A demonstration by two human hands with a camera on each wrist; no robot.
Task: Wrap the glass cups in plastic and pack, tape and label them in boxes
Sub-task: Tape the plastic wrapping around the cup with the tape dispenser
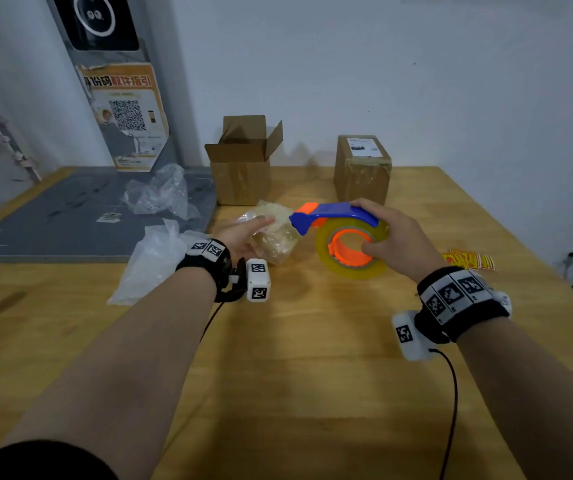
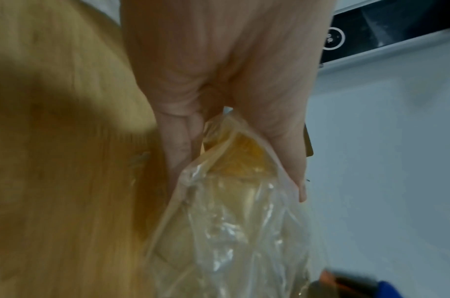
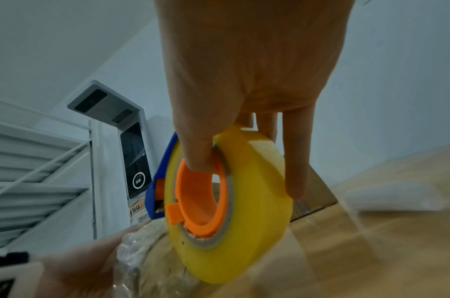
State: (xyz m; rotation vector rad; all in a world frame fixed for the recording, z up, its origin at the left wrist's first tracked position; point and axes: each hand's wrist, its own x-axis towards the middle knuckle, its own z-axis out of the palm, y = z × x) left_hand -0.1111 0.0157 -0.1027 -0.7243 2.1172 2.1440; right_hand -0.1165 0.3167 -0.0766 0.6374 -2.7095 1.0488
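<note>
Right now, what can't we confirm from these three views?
- Wrapped bundle: head and left wrist views show only crinkled plastic; a cup inside is unconfirmed.
- Open box: inside hidden by its own walls, head view.
- Sealed box label: too small to read.
- Red stickers: print blurred.

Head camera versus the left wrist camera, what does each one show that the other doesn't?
Only the head view shows the open box, the taped box with a label, and the right hand gripping the tape dispenser. Only the left wrist view shows the fingers and thumb pinching the plastic up close. Both show the left hand holding the plastic-wrapped bundle over the wooden table.
</note>
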